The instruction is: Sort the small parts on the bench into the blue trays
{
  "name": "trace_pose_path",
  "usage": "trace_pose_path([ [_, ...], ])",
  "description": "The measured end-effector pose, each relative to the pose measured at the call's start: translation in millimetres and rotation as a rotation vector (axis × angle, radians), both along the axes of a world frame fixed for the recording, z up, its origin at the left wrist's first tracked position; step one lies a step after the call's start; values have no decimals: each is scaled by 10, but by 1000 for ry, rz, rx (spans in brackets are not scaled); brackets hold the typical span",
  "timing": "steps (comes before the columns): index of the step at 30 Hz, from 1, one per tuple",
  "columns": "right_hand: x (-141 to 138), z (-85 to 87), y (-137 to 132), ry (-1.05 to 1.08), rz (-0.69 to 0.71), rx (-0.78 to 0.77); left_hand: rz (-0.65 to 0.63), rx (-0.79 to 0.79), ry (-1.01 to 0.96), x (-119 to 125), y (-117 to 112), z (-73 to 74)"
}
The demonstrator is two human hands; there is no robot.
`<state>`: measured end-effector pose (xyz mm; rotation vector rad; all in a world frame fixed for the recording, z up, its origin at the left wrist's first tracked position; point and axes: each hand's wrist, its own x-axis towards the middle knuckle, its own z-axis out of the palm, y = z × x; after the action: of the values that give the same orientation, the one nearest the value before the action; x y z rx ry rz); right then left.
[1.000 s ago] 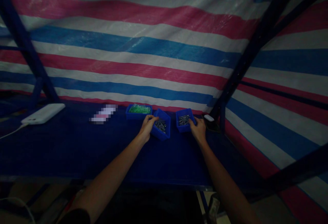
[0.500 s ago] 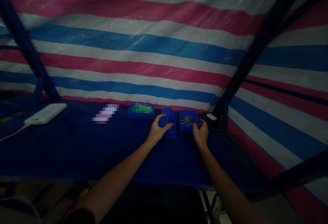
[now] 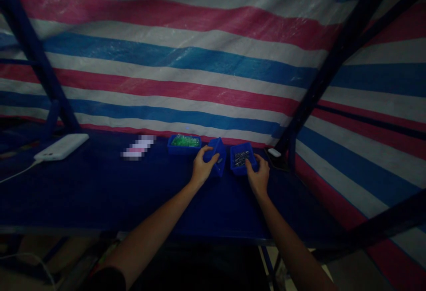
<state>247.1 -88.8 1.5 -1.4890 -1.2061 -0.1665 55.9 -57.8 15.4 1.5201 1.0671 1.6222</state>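
My left hand (image 3: 203,167) grips the rim of a blue plastic bin (image 3: 219,160), which is tipped on its side with its opening toward the right. A few small pale bits show inside it. My right hand (image 3: 258,173) holds the right wall of a second blue bin (image 3: 235,171), thumb inside and fingers outside. Thin metal pins or nails (image 3: 242,158) lie in a heap in that bin, which is slightly tilted. To the left of both stands a blue tray (image 3: 184,150) of small green and clear plastic pieces (image 3: 186,141), touched by neither hand.
A white power bank (image 3: 61,147) with a cable lies on the blue table (image 3: 100,193) at left. Near it is a blurred-out flat item (image 3: 138,147). A small white case (image 3: 274,152) rests on a dark flat object at right. Striped sheeting and blue posts (image 3: 319,78) enclose the table.
The pin bin has turned and shifted slightly left, nearer the tipped bin, with my right hand on it. The tipped bin's opening faces me more, showing small bits inside.
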Motion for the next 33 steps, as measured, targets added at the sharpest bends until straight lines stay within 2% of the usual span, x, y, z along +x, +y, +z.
trace_pose_path([
  [4,-19,7,-11,11,39,-2,-4,-6,43,27,7,-74],
  [8,-13,-23,11,119,77,5,-2,-49,62,58,-23,-134],
  [15,15,-75,56,180,84,-110,-62,-164,-42,77,-41,-87],
  [22,-9,-37,17,166,78,-87,55,138,231,12,-36,-3],
  [29,-61,41,-52,38,21,-16,-16,212,257,-14,-57,-2],
  [33,-100,84,-89,-27,33,16,-6,252,316,-34,-78,16],
])
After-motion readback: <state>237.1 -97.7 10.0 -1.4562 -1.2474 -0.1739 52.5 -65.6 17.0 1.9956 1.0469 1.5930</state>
